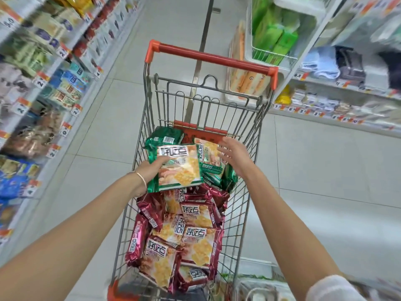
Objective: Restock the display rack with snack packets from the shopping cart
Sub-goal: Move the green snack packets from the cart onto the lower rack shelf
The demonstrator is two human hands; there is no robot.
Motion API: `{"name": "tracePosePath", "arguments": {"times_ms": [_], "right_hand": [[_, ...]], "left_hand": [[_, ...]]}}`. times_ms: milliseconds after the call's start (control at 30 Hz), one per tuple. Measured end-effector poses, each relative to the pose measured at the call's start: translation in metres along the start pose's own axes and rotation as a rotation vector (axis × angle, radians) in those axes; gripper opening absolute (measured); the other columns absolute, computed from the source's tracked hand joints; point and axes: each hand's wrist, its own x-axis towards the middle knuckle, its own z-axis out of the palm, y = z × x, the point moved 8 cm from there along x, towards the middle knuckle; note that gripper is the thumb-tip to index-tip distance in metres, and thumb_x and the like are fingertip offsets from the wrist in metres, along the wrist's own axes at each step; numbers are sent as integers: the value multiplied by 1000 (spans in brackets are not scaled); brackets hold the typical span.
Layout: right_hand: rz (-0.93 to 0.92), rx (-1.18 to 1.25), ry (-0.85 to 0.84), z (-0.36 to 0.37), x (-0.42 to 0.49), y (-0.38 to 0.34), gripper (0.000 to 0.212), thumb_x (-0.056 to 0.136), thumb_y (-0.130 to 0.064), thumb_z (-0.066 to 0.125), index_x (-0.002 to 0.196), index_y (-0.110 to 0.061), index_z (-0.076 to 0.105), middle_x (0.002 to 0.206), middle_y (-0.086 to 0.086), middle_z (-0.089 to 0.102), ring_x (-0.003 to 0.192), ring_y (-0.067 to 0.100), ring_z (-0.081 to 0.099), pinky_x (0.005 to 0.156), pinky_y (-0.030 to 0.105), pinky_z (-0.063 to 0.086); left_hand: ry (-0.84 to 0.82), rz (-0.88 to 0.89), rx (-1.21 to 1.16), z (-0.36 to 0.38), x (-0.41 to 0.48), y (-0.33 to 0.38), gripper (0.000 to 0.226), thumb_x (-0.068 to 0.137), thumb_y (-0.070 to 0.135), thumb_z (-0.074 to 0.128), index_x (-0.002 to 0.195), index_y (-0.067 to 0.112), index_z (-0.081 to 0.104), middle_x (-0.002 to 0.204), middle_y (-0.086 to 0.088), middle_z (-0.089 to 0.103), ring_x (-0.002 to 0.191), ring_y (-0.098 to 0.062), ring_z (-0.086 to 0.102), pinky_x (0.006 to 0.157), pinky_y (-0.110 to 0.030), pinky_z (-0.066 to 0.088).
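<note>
Snack packet (180, 168), the green-edged one: which way is it lying?

It is lying face up and slightly tilted, its printed heading pointing away from the person toward the cart handle (212, 56). Its long axis is running near to far.

Who is holding it?

The left hand (152, 168) is gripping its left edge, thumb lying on top and fingers going underneath. The packet is stretching out to the right of that hand, above the other green packets (165, 135).

And the right hand (233, 155)?

It is hovering with fingers spread wide, carrying nothing, just right of the held packet. Whether it is touching the packets beneath, I cannot tell.

What is sitting nearer than the hands?

Red packets (195, 235) are piling up in the shopping cart (138, 148), lying at mixed angles.

How are the edges and the room looking?

Wire walls are closing in on both hands' outer sides. The display rack (43, 83) is standing left of the left hand, more shelves (347, 88) right of the right hand, and bare floor (314, 159) is showing between cart and shelves.
</note>
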Motion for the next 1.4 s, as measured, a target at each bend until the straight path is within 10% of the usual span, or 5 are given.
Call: {"name": "tracePosePath", "arguments": {"times_ms": [133, 600, 833, 1067, 1400], "right_hand": [[219, -164, 332, -27, 21, 47, 51, 101, -21, 57, 141, 6, 42, 144, 18, 50, 123, 31, 52, 96, 36, 44], [442, 567, -33, 45, -8, 84, 38, 89, -16, 70, 123, -5, 57, 127, 16, 60, 102, 19, 58, 102, 27, 47], [367, 202, 70, 75, -66, 96, 36, 90, -20, 73, 114, 3, 61, 120, 18, 65, 119, 32, 63, 97, 35, 55], [272, 45, -19, 75, -118, 74, 58, 92, -29, 68, 135, 5, 50, 121, 16, 62, 100, 20, 67, 71, 20, 56], [73, -104, 53, 13, -189, 15, 97, 74, -80, 58, 142, -12, 47, 142, 13, 57, 129, 29, 56, 111, 49, 42]], "left_hand": [[216, 33, 93, -29, -1, -10, 102, 81, 65, 64, 158, 12, 21, 162, -15, 26, 146, -35, 28, 117, -56, 28], [312, 10, -102, -25, -23, -19, 101, 89, 69, 51, 159, 9, 10, 166, -13, 13, 151, -36, 16, 117, -59, 21], [392, 129, -156, 19, -37, 2, 88, 95, 64, 44, 158, 10, 14, 162, -13, 27, 147, -31, 29, 117, -43, 26], [206, 201, -10, 51, -55, 10, 126, 72, 52, 83, 159, 13, 0, 164, -13, 19, 149, -31, 25, 120, -48, 23], [-416, 150, 174, 66, -98, 10, 124, 59, 46, 94, 158, 30, 21, 160, -17, 30, 141, -36, 40, 115, -60, 31]]}}
